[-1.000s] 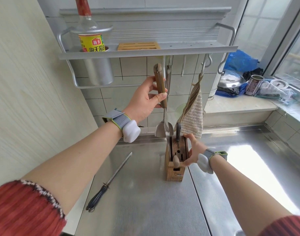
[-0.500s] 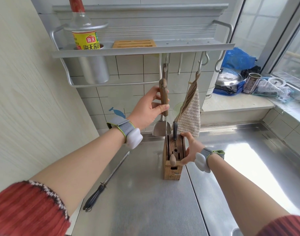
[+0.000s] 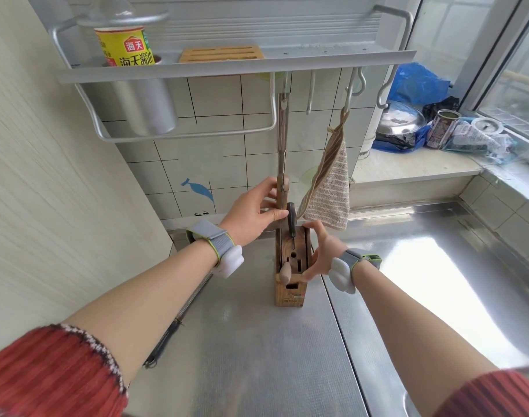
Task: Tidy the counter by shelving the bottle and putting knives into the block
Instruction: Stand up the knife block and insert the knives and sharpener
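Observation:
A wooden knife block [image 3: 290, 291] stands on the steel counter [image 3: 257, 356]. My left hand [image 3: 254, 212] grips the wooden handle of a knife [image 3: 282, 191] whose blade is sunk into the block's left slot. A dark-handled knife [image 3: 292, 219] sits in a slot beside it, and a pale handle [image 3: 285, 272] pokes from a lower slot. My right hand [image 3: 320, 251] holds the block's right side. The soy sauce bottle [image 3: 123, 46] with a yellow label stands in the rack's ring on the wall shelf [image 3: 227, 67].
A sharpening steel [image 3: 173, 329] lies on the counter at left, partly under my left arm. A cloth [image 3: 326, 188] and a utensil hang from hooks behind the block. A pot lid [image 3: 401, 121], a tin and bags crowd the window ledge at right.
My left hand has lowered the wooden-handled knife from up near the hooks down into the block. My right hand stays on the block's side.

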The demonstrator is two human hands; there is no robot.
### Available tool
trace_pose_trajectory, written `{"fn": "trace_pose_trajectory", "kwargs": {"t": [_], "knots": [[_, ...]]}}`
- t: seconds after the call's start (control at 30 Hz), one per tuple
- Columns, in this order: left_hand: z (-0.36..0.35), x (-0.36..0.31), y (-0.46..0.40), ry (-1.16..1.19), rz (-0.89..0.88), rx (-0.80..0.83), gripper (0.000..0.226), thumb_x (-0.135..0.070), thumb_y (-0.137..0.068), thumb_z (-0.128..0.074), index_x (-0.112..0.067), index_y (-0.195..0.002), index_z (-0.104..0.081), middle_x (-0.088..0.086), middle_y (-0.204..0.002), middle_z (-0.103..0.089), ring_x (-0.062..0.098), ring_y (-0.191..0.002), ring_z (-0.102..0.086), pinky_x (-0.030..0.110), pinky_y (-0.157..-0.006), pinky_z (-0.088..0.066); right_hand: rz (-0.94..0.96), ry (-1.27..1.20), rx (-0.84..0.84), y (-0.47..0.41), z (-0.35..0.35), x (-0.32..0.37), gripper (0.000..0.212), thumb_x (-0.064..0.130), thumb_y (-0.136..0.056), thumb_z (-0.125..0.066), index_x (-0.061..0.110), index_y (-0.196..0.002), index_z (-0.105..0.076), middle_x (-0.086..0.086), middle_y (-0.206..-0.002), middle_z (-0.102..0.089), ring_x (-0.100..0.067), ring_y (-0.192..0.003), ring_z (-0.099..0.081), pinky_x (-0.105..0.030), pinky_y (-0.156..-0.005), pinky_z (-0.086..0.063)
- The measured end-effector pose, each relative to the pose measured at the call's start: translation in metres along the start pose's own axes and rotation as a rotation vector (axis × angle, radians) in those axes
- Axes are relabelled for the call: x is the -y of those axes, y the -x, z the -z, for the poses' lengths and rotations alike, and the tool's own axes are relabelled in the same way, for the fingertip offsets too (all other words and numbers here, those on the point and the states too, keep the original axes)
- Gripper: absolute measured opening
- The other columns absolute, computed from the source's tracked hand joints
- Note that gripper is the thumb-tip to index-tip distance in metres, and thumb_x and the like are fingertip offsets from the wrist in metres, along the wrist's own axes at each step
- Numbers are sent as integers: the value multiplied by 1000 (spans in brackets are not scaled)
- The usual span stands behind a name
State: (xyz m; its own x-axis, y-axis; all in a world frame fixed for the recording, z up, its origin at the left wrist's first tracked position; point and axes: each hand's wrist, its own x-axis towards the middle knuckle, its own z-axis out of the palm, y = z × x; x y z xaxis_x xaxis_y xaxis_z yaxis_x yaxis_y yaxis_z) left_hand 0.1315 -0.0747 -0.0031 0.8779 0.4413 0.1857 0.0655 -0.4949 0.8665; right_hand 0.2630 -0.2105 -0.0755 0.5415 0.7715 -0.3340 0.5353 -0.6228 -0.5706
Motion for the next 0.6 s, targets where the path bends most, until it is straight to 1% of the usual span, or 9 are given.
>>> {"fn": "trace_pose_trajectory", "kwargs": {"t": [0.07, 0.13, 0.17, 0.27, 0.4, 0.5, 0.6], "knots": [[2, 8, 1, -18, 14, 0, 41, -2, -83, -66, -37, -99, -50, 12, -107, -64, 19, -88, -62, 42, -93, -53, 17, -11, -10, -3, -3, 4, 108, 11, -51, -88, 27, -135, -22, -6, -77, -61, -15, -62, -57, -23, -52, -45], [4, 17, 3, -36, 44, -6, 35, -3, -83, -67, -27, -103, -52, 12, -109, -65, 19, -90, -63, 40, -94, -52, 23, -15, -10, -6, -6, 7, 109, 10, -51, -88, 27, -136, -22, -7, -80, -61, -20, -68, -60, -28, -58, -47], [4, 22, 3, -46, 55, -13, 34, -3, -82, -67, -25, -104, -51, 10, -108, -66, 18, -91, -63, 39, -93, -52, 23, -13, -5, -7, -8, 9, 109, 11, -51, -88, 27, -136, -21, -7, -84, -61, -21, -72, -60, -29, -61, -48], [5, 32, 6, -93, 87, -36, 35, -6, -82, -69, -25, -107, -54, 5, -107, -69, 18, -95, -65, 36, -94, -51, 28, -26, 8, -12, -11, 15, 110, 12, -51, -89, 27, -135, -20, -7, -91, -60, -24, -78, -61, -31, -65, -49], [7, 42, 12, -175, 111, -33, 36, -9, -82, -70, -17, -115, -58, -5, -100, -68, 15, -99, -66, 28, -92, -48, 28, -48, 21, -16, -14, 21, 109, 11, -52, -88, 27, -136, -19, -7, -93, -59, -25, -80, -61, -31, -67, -49], [8, 46, 16, -199, 103, -36, 36, -11, -82, -71, -14, -116, -60, -9, -96, -66, 12, -96, -66, 27, -92, -47, 23, -49, 25, -19, -17, 25, 108, 9, -53, -87, 27, -135, -19, -12, -93, -65, -27, -80, -64, -34, -68, -53], [10, 49, 18, -188, 89, -24, 34, -9, -80, -73, -15, -111, -62, -11, -94, -66, 8, -92, -65, 25, -90, -49, 25, -33, 23, -18, -17, 27, 106, 10, -53, -87, 27, -133, -20, -17, -94, -68, -28, -81, -66, -36, -70, -56]]}}
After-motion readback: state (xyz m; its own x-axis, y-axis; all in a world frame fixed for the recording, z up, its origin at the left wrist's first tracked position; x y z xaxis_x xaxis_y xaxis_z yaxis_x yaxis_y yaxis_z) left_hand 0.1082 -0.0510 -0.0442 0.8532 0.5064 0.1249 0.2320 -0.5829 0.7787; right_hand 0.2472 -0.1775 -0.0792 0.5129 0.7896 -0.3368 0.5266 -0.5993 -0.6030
